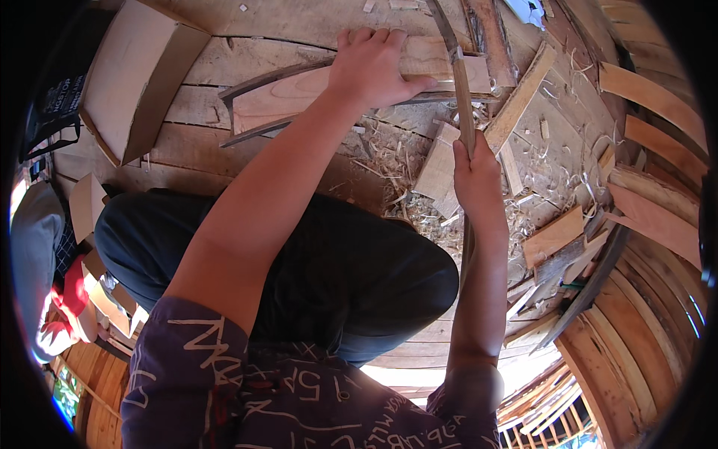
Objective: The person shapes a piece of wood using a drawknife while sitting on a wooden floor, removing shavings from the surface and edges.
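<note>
My left hand (374, 67) presses down on a pale wooden board (280, 101), its fingers bent over the far side and the thumb along the near side. Dark, bark-like strips run along the board's long edges. A lighter wood piece (428, 56) lies under the same hand. My right hand (479, 176) is closed around the long wooden handle of a knife (464, 97). Its narrow, dark blade points away from me, beyond a pale binding. The handle crosses over the board's right end, and its rear part runs down beside my right forearm.
Curled shavings (404, 165) and wood offcuts (437, 161) lie on the plank floor (194, 146). A slanted wood strip (523, 97) lies right of the board. An open cardboard box (138, 82) stands at left. Curved wooden slats (651, 93) line the right side.
</note>
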`<action>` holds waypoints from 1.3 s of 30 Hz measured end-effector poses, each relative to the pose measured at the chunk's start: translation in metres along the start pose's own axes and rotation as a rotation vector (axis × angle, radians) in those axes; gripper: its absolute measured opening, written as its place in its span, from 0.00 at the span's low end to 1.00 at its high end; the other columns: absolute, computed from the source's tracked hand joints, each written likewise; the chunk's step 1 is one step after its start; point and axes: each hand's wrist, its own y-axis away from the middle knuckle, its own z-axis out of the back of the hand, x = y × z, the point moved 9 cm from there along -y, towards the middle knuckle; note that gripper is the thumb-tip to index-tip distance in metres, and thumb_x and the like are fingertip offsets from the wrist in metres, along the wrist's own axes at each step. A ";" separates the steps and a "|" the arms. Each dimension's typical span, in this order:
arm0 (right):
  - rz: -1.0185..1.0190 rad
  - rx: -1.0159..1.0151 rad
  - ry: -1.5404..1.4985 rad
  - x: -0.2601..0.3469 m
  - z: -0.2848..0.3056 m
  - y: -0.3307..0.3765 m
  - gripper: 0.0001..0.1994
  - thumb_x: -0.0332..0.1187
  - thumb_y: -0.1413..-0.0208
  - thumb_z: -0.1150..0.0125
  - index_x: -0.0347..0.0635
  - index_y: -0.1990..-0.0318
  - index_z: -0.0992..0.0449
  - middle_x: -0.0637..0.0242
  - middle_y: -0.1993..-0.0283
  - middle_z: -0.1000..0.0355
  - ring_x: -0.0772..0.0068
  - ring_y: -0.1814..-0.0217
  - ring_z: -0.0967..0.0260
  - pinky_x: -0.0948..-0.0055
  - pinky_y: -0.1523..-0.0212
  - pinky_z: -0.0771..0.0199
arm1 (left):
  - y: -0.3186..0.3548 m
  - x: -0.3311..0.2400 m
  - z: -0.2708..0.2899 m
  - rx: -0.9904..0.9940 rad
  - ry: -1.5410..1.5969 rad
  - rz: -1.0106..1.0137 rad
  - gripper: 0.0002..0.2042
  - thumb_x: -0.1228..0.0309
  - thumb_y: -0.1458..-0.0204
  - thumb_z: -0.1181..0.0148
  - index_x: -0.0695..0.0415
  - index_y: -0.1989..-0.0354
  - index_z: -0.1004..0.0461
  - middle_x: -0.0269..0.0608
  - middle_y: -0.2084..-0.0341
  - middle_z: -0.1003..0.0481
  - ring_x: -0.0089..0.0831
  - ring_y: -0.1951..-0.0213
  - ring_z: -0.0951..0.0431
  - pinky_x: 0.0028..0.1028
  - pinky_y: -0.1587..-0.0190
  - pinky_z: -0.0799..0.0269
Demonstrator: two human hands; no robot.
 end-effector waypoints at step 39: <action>-0.114 -0.010 0.086 -0.018 0.017 0.090 0.06 0.32 0.36 0.49 0.40 0.60 0.33 0.45 0.77 0.30 0.37 0.71 0.28 0.48 0.75 0.36 | -0.018 0.010 0.005 0.203 0.148 0.050 0.37 0.40 0.53 0.43 0.55 0.40 0.34 0.54 0.45 0.29 0.49 0.40 0.33 0.46 0.36 0.43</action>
